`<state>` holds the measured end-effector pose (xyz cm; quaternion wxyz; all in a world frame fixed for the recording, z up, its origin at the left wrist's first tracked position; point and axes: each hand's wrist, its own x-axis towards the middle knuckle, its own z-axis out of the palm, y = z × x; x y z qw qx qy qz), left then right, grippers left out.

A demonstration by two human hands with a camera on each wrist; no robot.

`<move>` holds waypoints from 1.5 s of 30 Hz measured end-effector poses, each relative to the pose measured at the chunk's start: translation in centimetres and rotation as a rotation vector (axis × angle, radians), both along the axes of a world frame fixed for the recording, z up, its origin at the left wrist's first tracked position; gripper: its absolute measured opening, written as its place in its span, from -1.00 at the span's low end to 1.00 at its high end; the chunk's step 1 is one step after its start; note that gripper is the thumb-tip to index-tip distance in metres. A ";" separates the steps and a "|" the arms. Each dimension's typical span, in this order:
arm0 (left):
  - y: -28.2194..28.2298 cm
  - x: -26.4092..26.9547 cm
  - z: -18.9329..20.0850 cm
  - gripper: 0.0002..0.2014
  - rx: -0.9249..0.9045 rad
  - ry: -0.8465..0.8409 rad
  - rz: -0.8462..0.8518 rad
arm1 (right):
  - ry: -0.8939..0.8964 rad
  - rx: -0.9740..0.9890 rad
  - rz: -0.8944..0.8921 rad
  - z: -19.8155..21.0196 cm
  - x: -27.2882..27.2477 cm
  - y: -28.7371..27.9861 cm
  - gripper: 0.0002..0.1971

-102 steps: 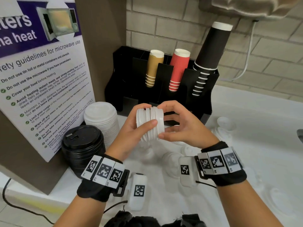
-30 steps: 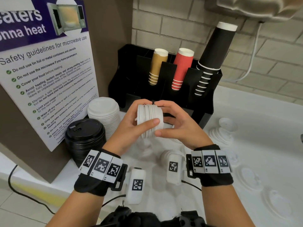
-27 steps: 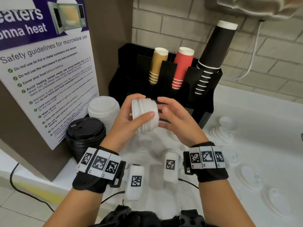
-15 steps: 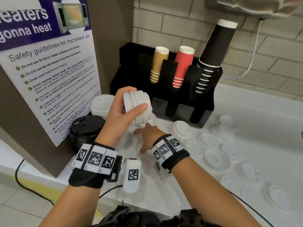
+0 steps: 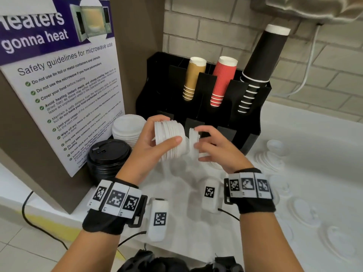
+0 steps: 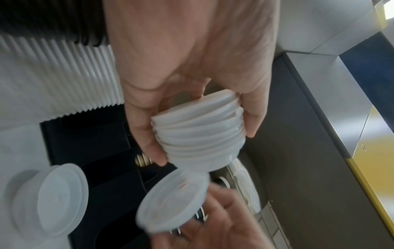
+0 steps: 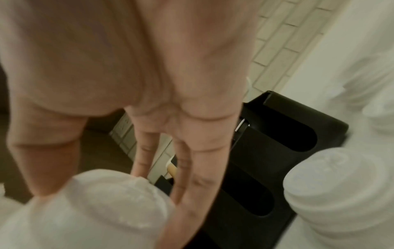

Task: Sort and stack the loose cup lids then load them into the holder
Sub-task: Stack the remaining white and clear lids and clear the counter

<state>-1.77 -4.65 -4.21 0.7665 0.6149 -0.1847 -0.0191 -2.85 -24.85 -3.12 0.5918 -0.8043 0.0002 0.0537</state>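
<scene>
My left hand [image 5: 167, 130] grips a sideways stack of small white lids [image 5: 170, 139] above the counter, thumb in front and fingers behind; the left wrist view shows the same stack [image 6: 198, 134]. My right hand [image 5: 197, 138] pinches a single white lid [image 5: 193, 137] on edge, just right of the stack's open end with a small gap between. That single lid [image 6: 172, 200] faces the stack in the left wrist view and is blurred in the right wrist view [image 7: 95, 210]. The black holder [image 5: 157, 85] stands right behind both hands.
Tan, red and black paper cups [image 5: 224, 79] fill the holder's upper slots. A taller stack of white lids [image 5: 127, 128] and a stack of black lids [image 5: 109, 154] stand at left by the poster board [image 5: 59, 85]. Several loose white lids [image 5: 269, 158] lie on the counter at right.
Half a second ago my right hand was down on the counter; it has come back up holding one lid beside the stack. The left hand has kept hold of the stack.
</scene>
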 end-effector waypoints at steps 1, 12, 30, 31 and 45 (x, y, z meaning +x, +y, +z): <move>-0.3 0.0 -0.1 -0.43 0.021 0.004 -0.015 | -0.021 0.088 0.018 0.4 -0.3 -0.2 -0.63; -1.7 0.4 -0.2 -0.37 0.004 0.043 -0.046 | -0.109 0.220 0.165 2.1 -0.9 0.5 -0.45; -1.9 2.2 -0.1 -0.37 0.009 0.003 -0.060 | -0.104 0.193 0.244 2.4 1.4 0.1 -0.47; -1.8 2.4 0.0 -0.38 -0.001 -0.004 -0.047 | -0.100 0.221 0.249 2.5 1.8 0.1 -0.48; -1.7 4.5 1.4 -0.43 -0.109 -0.025 0.043 | 0.229 -1.205 0.460 -3.1 11.3 5.9 -0.19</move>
